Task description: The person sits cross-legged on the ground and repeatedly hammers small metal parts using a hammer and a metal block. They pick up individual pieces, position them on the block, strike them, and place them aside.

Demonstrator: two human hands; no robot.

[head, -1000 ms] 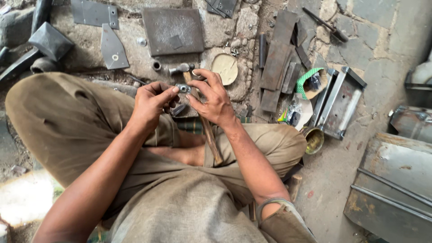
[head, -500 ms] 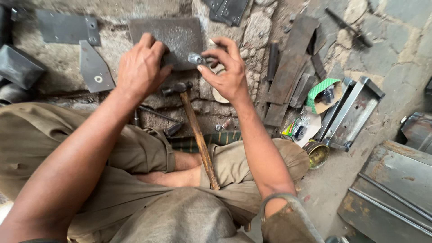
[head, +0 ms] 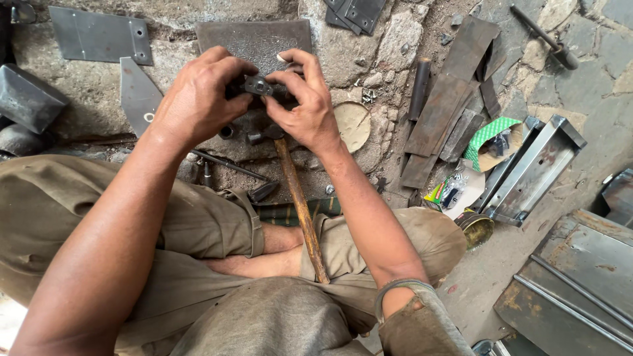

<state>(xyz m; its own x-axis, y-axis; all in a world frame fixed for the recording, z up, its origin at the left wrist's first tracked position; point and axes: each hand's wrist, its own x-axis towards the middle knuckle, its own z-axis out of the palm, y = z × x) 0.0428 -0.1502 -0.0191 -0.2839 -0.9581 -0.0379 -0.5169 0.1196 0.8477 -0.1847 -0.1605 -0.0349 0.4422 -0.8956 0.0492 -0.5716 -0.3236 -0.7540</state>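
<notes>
Both hands are working together over a small dark metal part (head: 258, 86), which is sitting between the fingertips just above a rusty steel plate (head: 254, 36) on the stone floor (head: 389, 39). The left hand (head: 201, 95) is curling over the part from the left, fingers clenched around it, while the right hand (head: 304, 105) is pinching it from the other side with thumb and forefinger — both are grasping the same piece. A hammer (head: 300, 204) is lying just below the hands, its wooden handle running down toward the person's lap and its head tucked under the right palm. Flat grey metal sheets (head: 99, 36) are lying to the left, near a triangular offcut (head: 137, 92). To the right, rusty strips (head: 438, 112) are resting beside a round disc (head: 353, 125) — further right, a metal channel (head: 534, 168) and a small tin (head: 476, 227) are sitting on the floor.
</notes>
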